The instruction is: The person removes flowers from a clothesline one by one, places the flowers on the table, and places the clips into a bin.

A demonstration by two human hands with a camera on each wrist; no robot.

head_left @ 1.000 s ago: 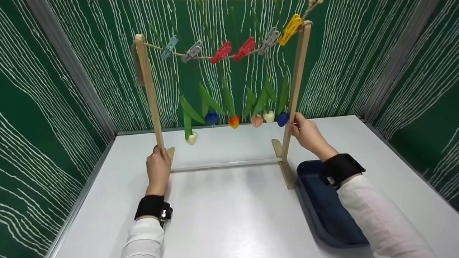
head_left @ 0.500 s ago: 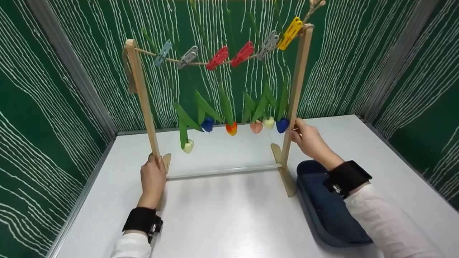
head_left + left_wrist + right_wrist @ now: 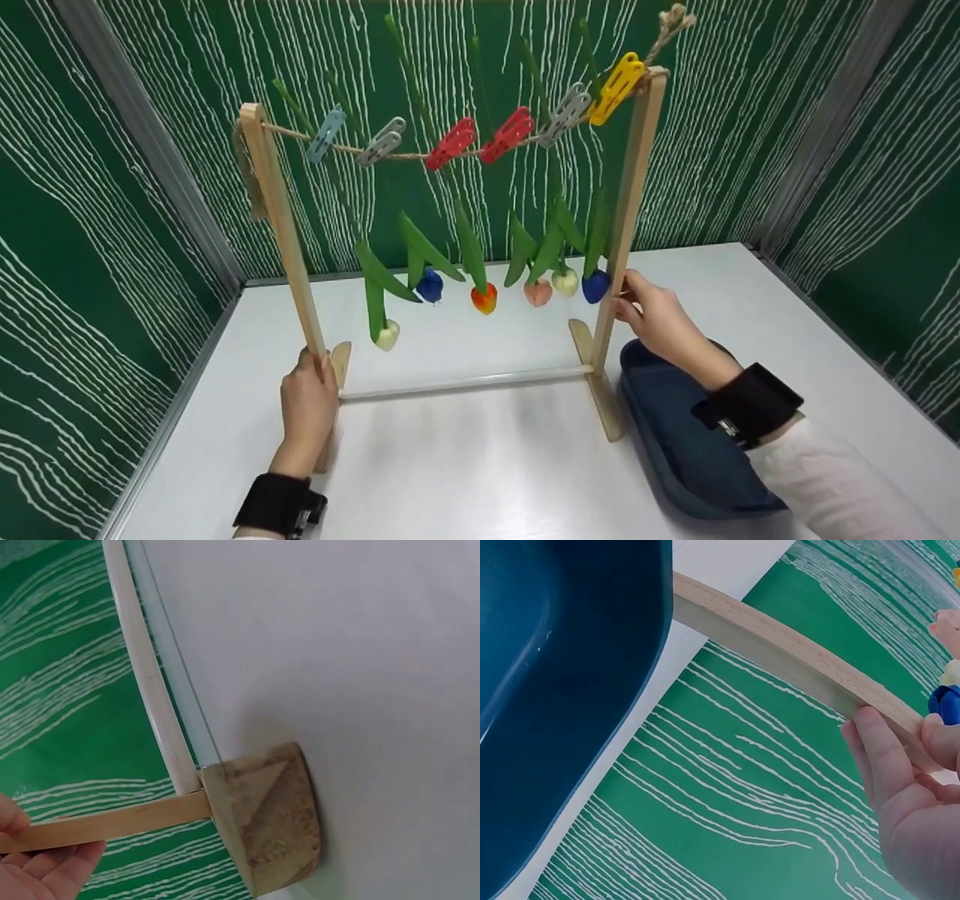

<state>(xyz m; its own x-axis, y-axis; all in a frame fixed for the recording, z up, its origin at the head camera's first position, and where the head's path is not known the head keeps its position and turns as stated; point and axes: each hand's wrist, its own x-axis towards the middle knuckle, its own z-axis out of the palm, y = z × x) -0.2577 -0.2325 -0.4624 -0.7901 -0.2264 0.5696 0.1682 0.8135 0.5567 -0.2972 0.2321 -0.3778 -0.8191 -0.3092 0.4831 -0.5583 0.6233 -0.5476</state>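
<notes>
A wooden rack stands before me, with a jute rope (image 3: 409, 156) strung between its posts. Blue, grey, red and yellow clothespins clip several artificial tulips upside down to the rope, among them an orange tulip (image 3: 484, 298), a pink tulip (image 3: 537, 292) and a dark blue tulip (image 3: 596, 286). My left hand (image 3: 307, 397) grips the left post (image 3: 281, 240) low down, near its foot. With fingers and thumb, my right hand (image 3: 666, 322) holds the right post (image 3: 634, 180) beside the dark blue tulip. The right wrist view shows fingertips on that post's side (image 3: 780, 652).
A dark blue plastic bin (image 3: 645, 435) stands on the white table (image 3: 480, 465), close to the rack's right foot (image 3: 604, 405). A pale crossbar (image 3: 465, 382) joins the posts low down. Green panels (image 3: 712, 150) with white streaks enclose the back and sides.
The rack, with its hanging tulips, has moved toward me, its left side also shifting left. Both hands have moved along with it, still holding the posts. The bin has stayed put.
</notes>
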